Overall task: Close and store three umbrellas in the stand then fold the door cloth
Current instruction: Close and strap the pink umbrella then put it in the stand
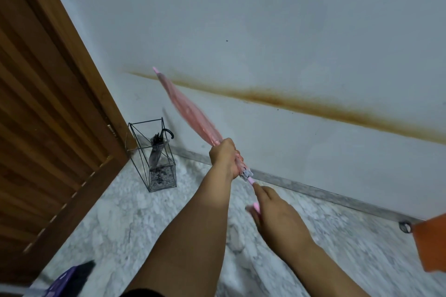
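— Umbrella status, head view?

— Pink umbrella (190, 109) is folded shut, canopy gathered along the shaft, tip pointing up and to the left against the white wall (289, 19). It is blurred. I hold it in the air, clear of the floor. My left hand (225, 160) is wrapped tight around the lower end of the canopy. My right hand (272, 212) curls around the pink handle (255, 207) below it; the fingers themselves are mostly hidden behind the back of the hand.

— And the stand?

— Wire umbrella stand (152, 154) sits on the marble floor (144, 212), in the corner between the wooden door (48, 116) and the wall, to the left of my hands and apart from the pink umbrella. One dark umbrella (158, 149) already stands in it, closed, hooked handle up, leaning toward the right side of the frame.

— Other items?

— A rust-coloured streak (313, 103) runs across the wall. A purple and black object (72, 279) lies at the bottom left edge; I cannot tell what it is. An orange piece (432, 243) shows at the right edge, cut off, also unidentified.
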